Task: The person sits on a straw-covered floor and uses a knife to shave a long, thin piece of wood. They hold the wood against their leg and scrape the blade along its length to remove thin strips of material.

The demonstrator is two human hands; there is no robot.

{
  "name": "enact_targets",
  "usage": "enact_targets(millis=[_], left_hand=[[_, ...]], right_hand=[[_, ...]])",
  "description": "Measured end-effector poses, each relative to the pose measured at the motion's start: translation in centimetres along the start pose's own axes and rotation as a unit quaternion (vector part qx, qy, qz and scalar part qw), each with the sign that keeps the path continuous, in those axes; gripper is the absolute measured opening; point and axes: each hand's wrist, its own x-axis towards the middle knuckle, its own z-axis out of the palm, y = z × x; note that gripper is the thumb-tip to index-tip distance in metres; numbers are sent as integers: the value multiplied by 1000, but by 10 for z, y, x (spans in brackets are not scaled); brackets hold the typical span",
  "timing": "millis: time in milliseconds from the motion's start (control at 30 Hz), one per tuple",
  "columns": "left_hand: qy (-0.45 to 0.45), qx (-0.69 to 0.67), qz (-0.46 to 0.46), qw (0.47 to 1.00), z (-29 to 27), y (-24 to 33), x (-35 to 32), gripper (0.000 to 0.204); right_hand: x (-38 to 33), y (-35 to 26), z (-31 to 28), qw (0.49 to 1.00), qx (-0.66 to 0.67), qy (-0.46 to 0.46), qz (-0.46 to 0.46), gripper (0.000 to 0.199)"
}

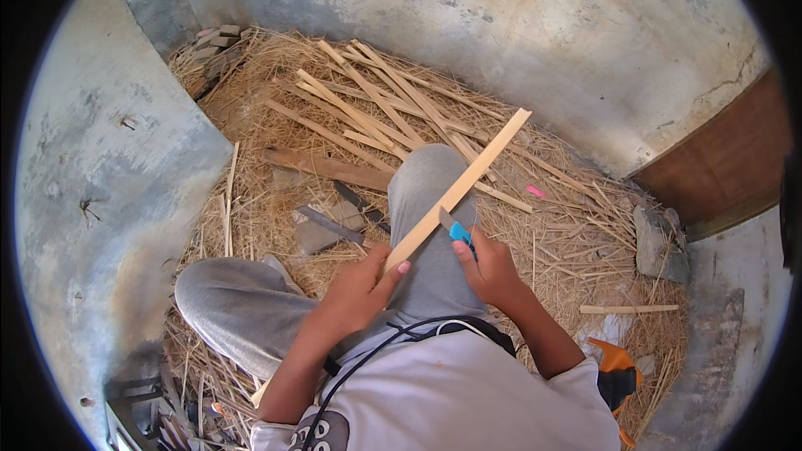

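My left hand (361, 288) is closed round the lower end of a long, flat, pale strip of split bamboo or wood (470, 175). The strip slants up to the right across my raised knee, its far end in the air. In my right hand (487, 266) is a blue utility knife (459, 234), fingers wrapped round its handle. Its blade (445, 215) is out and lies at the strip's right edge, near the middle; I cannot tell whether it cuts into it. Both hands are in front of my grey trousers (415, 192).
Several pale strips (368, 96) lie piled beyond my knee on a floor of shavings (251, 121). Nearer are a brown plank (330, 167) and a dark-bladed tool (357, 202). A stone block (660, 244) stands right, beside a worn wall. An orange and black object (616, 372) lies by my right side.
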Motion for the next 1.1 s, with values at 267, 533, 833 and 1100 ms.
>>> enact_targets(millis=[267,533,833,1100], left_hand=[[-18,41,11,999,13,8,12,36],[-59,63,-11,996,2,4,4,43],[-69,99,-114,986,-7,-8,-90,37],[-69,42,-153,985,-31,-26,-170,35]], right_hand=[[6,-6,-12,997,-12,-64,44,39],[4,-15,3,998,-13,-15,65,39],[0,-16,-1,996,18,5,93,38],[-3,-12,4,992,-16,27,120,44]])
